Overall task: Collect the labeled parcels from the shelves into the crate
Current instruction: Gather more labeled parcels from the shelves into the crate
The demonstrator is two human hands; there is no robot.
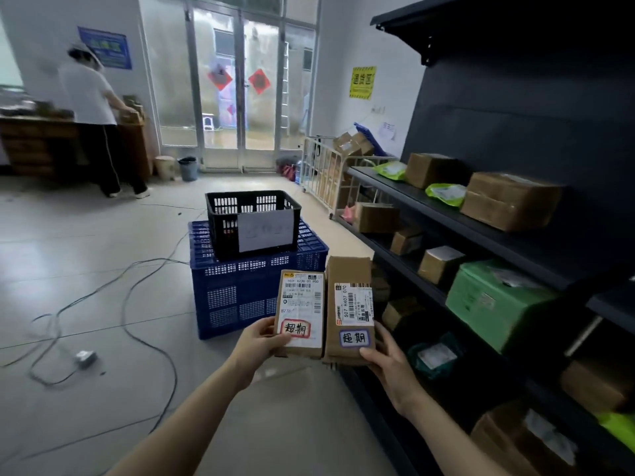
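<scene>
My left hand [263, 340] grips a small brown parcel [302, 297] with a white shipping label and a red-outlined sticker. Beside it, my right hand [386, 364] holds a taller brown parcel [347, 273] bearing a blue-outlined sticker. Both parcels are held upright side by side, labels facing me, in front of the shelves. A black crate [220, 214] with a white paper on its front sits on an upturned blue crate [240, 290] on the floor, ahead and slightly left of the parcels. I cannot see inside the black crate.
Dark shelves [446, 214] on the right hold several brown boxes, green bags and a green box [494, 304]. Cables [103, 297] loop over the tiled floor at left. A white cage cart [323, 173] stands behind. A person [92, 111] works at a wooden desk, far left.
</scene>
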